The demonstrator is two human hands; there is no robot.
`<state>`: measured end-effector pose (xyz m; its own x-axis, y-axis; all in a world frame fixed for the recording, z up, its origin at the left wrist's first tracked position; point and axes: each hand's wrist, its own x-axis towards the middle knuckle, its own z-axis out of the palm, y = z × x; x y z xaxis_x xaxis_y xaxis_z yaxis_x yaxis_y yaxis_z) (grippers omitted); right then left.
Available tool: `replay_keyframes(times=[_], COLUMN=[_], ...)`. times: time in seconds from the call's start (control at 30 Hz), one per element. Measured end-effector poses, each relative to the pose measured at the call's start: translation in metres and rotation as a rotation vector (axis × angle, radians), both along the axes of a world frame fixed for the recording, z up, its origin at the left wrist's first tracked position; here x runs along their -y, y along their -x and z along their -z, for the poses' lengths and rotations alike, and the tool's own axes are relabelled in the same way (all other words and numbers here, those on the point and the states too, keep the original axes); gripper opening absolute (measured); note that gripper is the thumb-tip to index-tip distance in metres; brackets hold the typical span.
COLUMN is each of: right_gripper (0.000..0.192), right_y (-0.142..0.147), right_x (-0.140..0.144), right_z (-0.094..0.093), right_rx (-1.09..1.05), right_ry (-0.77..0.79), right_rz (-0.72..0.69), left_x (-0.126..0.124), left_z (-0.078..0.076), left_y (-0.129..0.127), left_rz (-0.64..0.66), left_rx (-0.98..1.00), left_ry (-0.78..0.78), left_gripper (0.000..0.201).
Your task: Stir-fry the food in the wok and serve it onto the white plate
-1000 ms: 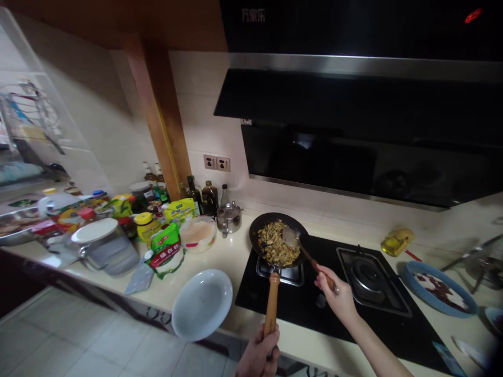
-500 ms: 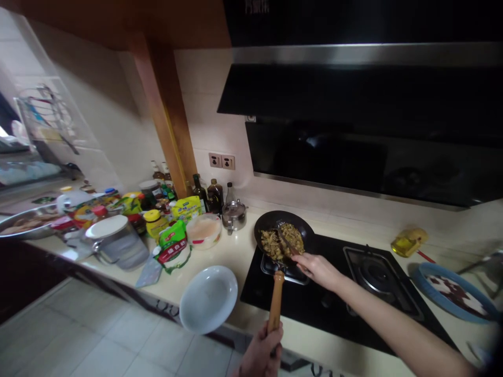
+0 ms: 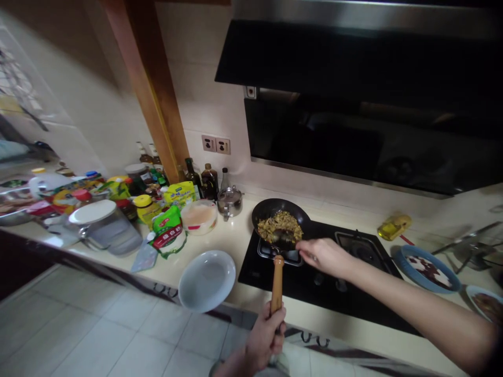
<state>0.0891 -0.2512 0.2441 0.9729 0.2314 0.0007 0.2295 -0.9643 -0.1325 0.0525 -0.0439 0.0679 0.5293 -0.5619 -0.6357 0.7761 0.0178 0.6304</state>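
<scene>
My left hand (image 3: 267, 331) is wrapped round the wooden handle of a black wok (image 3: 302, 215), which sits tilted over the left burner. Chopped, browned food (image 3: 281, 224) lies in the wok. At the wok's near right rim, my right hand (image 3: 324, 256) is closed on a spatula (image 3: 283, 239); its dark end is blurred against the food and its grip is mostly hidden by my fingers. Left of the wok handle, a pale oval bowl (image 3: 207, 281) stands at the counter's front edge, holding nothing.
Sugar packet (image 3: 167, 230), lidded tub (image 3: 199, 216), glass teapot (image 3: 230, 201), water pitcher (image 3: 105, 226) and several bottles crowd the left counter. Right of the black hob (image 3: 353, 309) are an oil bottle (image 3: 394, 228) and a blue dish (image 3: 428, 268). A range hood (image 3: 334, 141) hangs above.
The view has tilted down and turned slightly right. My right hand has drawn the spatula back toward the near rim, and the food is gathered into one heap. My left hand keeps its grip.
</scene>
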Motion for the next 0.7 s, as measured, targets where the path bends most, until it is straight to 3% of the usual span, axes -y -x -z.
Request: replay_keyframes(times=[0.07, 0.17, 0.27, 0.33, 0.43, 0.5, 0.6, 0.7], right_gripper=[0.022, 0.021, 0.021, 0.029, 0.034, 0.029, 0.019, 0.011], right_y=[-0.018, -0.038, -0.055, -0.066, -0.077, -0.078, -0.073, -0.072], right_x=[0.019, 0.049, 0.058, 0.051, 0.031, 0.022, 0.029, 0.063], right_z=[0.002, -0.017, -0.028, -0.018, 0.006, 0.014, 0.008, -0.001], right_rx=[0.04, 0.08, 0.13, 0.142, 0.134, 0.133, 0.14, 0.165], right_ry=[-0.143, -0.391, -0.439, -0.482, -0.591, -0.631, -0.622, -0.716], right_rz=[0.186, 0.501, 0.675, 0.738, 0.767, 0.709, 0.565, 0.634], left_x=[-0.002, -0.005, -0.006, -0.007, -0.008, -0.008, -0.009, -0.014], left_z=[0.002, 0.009, 0.016, 0.018, 0.019, 0.02, 0.022, 0.024], left_y=[0.002, 0.006, 0.01, 0.012, 0.012, 0.012, 0.01, 0.006], left_rz=[-0.049, -0.072, -0.009, 0.027, 0.045, 0.051, 0.072, 0.115], left_rx=[0.018, -0.003, 0.034, 0.08, 0.078, 0.053, 0.037, 0.035], left_ry=[0.04, 0.044, 0.02, 0.023, 0.043, 0.046, 0.038, 0.053], left_gripper=[0.066, 0.075, 0.076, 0.073, 0.072, 0.071, 0.065, 0.054])
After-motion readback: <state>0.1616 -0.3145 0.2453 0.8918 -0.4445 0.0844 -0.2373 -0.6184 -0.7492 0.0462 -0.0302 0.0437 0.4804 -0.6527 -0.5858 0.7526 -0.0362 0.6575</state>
